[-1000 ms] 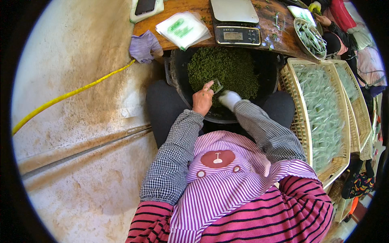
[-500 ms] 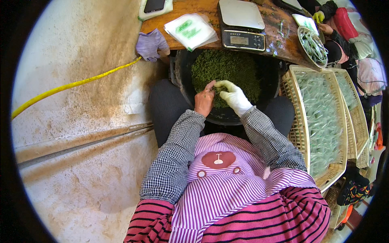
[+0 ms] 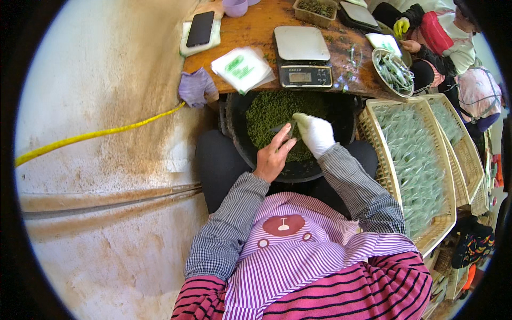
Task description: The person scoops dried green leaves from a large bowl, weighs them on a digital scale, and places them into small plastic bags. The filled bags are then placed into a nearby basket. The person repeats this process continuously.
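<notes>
A black tub (image 3: 230, 136) between my knees holds a heap of small green leafy bits (image 3: 269, 114). Over the heap, my bare left hand (image 3: 273, 154) has its fingers bent together around something small, perhaps a clear bag, too indistinct to name. Close beside it, my right hand (image 3: 317, 134) in a white glove points its pinched fingers down toward the heap. What those gloved fingers hold is hidden.
Ahead on the wooden table (image 3: 250, 26) lie a scale (image 3: 302, 53), printed bags (image 3: 242, 69), a phone (image 3: 200, 29) and a bowl of packets (image 3: 393, 72). Crates of clear packets (image 3: 418, 165) stand at my right. A co-worker's yellow-gloved hand (image 3: 401, 26) is beyond.
The view has shifted, so the table and tub sit lower in it. My left fingers have spread a little, and my right hand has turned its fingertips more toward the heap.
</notes>
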Motion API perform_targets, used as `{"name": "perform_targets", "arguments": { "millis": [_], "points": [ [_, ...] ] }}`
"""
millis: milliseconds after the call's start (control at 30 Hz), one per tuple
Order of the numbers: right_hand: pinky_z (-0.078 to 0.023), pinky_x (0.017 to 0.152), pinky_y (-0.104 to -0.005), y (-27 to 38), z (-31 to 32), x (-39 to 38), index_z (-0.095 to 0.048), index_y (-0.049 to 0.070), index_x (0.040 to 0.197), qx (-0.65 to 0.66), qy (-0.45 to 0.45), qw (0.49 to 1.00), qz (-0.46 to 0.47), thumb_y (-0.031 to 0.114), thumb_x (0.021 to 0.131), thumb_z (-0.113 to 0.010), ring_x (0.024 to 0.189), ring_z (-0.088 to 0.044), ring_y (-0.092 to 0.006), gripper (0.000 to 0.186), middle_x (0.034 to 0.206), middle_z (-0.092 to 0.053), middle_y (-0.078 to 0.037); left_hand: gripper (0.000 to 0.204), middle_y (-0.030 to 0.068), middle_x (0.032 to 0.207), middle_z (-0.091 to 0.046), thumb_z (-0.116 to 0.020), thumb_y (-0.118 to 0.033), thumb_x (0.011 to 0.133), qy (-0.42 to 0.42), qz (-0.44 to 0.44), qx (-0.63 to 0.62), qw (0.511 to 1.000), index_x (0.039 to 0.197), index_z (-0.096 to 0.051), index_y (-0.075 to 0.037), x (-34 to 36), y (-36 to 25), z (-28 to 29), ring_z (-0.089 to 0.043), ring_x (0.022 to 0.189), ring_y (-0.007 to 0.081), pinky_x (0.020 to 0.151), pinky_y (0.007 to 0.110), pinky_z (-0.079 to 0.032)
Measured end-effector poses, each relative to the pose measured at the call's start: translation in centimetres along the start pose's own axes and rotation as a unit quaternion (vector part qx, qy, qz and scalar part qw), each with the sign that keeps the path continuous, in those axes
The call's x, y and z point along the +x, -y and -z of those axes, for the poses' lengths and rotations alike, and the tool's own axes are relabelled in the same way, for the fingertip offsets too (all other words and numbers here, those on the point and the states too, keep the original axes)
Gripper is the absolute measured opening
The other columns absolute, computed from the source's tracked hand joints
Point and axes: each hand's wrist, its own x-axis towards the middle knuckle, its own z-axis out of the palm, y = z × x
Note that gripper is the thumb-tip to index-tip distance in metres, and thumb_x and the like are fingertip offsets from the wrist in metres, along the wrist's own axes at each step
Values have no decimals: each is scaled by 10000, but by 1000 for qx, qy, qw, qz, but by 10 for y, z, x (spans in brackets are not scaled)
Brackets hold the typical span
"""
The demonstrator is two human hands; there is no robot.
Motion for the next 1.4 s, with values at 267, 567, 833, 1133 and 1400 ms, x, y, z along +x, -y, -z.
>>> {"name": "perform_targets", "arguments": {
  "millis": [267, 567, 833, 1133, 1400],
  "points": [
    [-508, 587, -362, 6, 99, 116, -574, 97, 1060, -47, -298, 948, 99, 126, 849, -563, 679, -632, -279, 214, 777, -636, -105, 351, 120, 1291, -495, -607, 10, 807, 97, 239, 3, 966, 1142, -588, -94, -4, -11, -3, -639, 901, 261, 719, 358, -539],
    [-468, 878, -363, -28, 70, 76, -542, 57, 1203, 64, -272, 960, 24, 146, 803, -641, 1029, -577, -289, 422, 1146, -589, -148, 192, 167, 1061, -622, -614, -190, 839, 230, 305, -1, 924, 970, -675, -63, -35, 8, -5, -645, 898, 287, 777, 393, -496],
    [-515, 741, -393, -91, -18, -34, -645, 105, 1041, -18, 112, 988, -110, 251, 819, -598, 865, -635, -316, 270, 929, -654, -147, 307, 125, 831, -663, -505, -208, 940, 256, 381, -225, 859, 1139, -585, 11, 23, 0, -8, -651, 673, 168, 592, 293, -528],
    [-443, 879, -407, -23, 60, 60, -610, 151, 1130, 1, -246, 967, 62, 3, 731, -572, 1043, -535, -318, 427, 1125, -570, -113, 367, 125, 995, -646, -473, -241, 968, 38, 482, -418, 769, 1239, -496, 6, 135, 9, -12, -643, 853, 162, 705, 258, -518],
    [-339, 983, -489, -31, 49, 116, -604, 206, 1131, -162, -212, 957, 111, 181, 766, -595, 1249, -390, -342, 366, 1333, -455, -118, 376, 134, 1004, -621, -462, -264, 969, -37, 471, -476, 741, 1146, -508, 65, 193, 20, -44, -628, 859, 171, 726, 283, -535]
  ]
}}
